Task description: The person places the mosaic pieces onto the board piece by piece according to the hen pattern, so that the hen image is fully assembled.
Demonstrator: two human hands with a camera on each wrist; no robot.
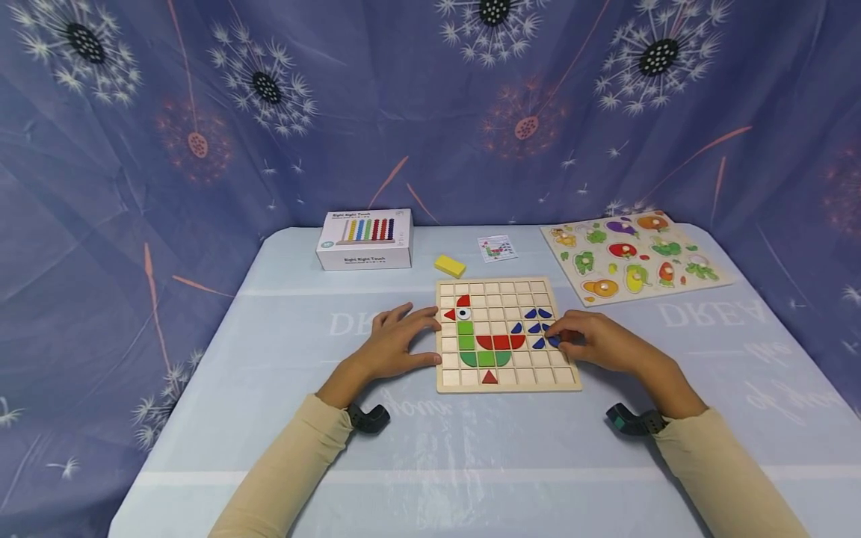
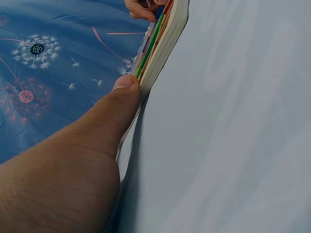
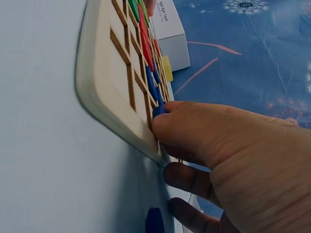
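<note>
A wooden grid board (image 1: 525, 373) lies on the table, with coloured tiles forming a bird. A white eye tile (image 1: 463, 314) sits at its upper left, above green squares (image 1: 466, 328). Red tiles (image 1: 501, 342) run along the middle, and several blue tiles (image 1: 531, 314) fan out at the right. My right hand (image 1: 599, 340) pinches a blue tile (image 3: 159, 111) between thumb and index finger at the board's right side. Spread along the left edge are the fingers of my left hand (image 1: 397, 344), its thumb (image 2: 125, 83) touching the board's side.
Behind the board lie a yellow block (image 1: 450, 266) and a small picture card (image 1: 497, 248) with a bird pattern. A white box (image 1: 365, 240) stands at the back left. At the back right is a vegetable peg puzzle (image 1: 632, 258). A patterned blue cloth (image 1: 403, 112) hangs behind the table.
</note>
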